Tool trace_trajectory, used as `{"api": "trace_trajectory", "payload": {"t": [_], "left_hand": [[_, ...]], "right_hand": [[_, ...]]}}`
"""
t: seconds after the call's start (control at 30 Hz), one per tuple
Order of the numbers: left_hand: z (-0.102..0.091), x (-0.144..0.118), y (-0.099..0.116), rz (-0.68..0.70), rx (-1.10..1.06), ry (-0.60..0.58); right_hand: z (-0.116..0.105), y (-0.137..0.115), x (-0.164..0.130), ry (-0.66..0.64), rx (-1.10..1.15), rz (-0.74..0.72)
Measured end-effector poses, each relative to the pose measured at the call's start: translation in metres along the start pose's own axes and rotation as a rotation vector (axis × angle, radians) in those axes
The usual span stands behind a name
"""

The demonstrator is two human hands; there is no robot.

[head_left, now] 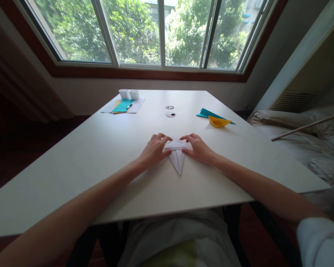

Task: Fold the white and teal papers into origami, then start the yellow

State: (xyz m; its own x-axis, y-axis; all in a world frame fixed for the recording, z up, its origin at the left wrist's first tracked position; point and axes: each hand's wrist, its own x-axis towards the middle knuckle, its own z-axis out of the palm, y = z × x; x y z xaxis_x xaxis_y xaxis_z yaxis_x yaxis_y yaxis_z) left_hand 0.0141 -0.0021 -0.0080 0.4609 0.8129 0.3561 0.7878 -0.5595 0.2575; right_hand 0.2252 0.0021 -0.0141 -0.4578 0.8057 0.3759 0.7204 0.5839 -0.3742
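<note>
A folded white paper (179, 160) lies flat on the table in front of me, its sharp point toward my body and a folded band across its upper part. My left hand (155, 150) holds its left side, with the thumb on the paper and the index finger curved near the top corner. On the opposite side, my right hand (197, 149) grips the right edge with thumb and bent fingers. Some of the paper's side edges are hidden under the fingertips.
On the white table (100, 167), a yellow paper boat (219, 122) sits before a teal paper plane (207, 113). Far left are teal sheets (123, 105), a pen (130, 104) and white paper boxes (134, 95). Two round discs (170, 115) lie mid-table. A window stands behind.
</note>
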Motion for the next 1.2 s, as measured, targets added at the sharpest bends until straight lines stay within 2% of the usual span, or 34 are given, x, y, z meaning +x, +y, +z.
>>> {"api": "trace_trajectory", "payload": {"t": [0.07, 0.13, 0.27, 0.5, 0.7, 0.8, 0.97, 1.07, 1.2], "left_hand": [[-0.004, 0.000, 0.002, 0.125, 0.054, -0.094], [-0.007, 0.000, 0.004, 0.185, 0.089, -0.152], [-0.010, -0.001, 0.005, 0.178, 0.101, -0.186], [-0.010, 0.000, 0.004, 0.121, 0.009, -0.184], [-0.015, 0.001, -0.004, 0.085, -0.096, -0.220], [-0.027, 0.000, -0.008, 0.088, -0.135, -0.280], [-0.042, 0.000, -0.012, 0.167, -0.173, -0.420], [-0.039, -0.001, -0.012, 0.179, -0.159, -0.420], [-0.030, -0.001, -0.012, 0.212, -0.124, -0.370]], "right_hand": [[-0.002, -0.003, 0.000, -0.062, -0.013, -0.116], [-0.006, -0.008, 0.000, -0.128, -0.038, -0.183], [-0.013, -0.022, -0.005, -0.179, -0.133, -0.144], [-0.012, -0.044, -0.014, -0.161, -0.281, -0.087], [-0.011, -0.043, -0.015, -0.162, -0.266, -0.087], [-0.012, -0.041, -0.015, -0.163, -0.288, -0.092], [-0.013, -0.035, -0.014, -0.217, -0.320, -0.151], [-0.015, -0.032, -0.012, -0.272, -0.328, -0.201], [-0.018, -0.031, -0.011, -0.262, -0.334, -0.209]]}}
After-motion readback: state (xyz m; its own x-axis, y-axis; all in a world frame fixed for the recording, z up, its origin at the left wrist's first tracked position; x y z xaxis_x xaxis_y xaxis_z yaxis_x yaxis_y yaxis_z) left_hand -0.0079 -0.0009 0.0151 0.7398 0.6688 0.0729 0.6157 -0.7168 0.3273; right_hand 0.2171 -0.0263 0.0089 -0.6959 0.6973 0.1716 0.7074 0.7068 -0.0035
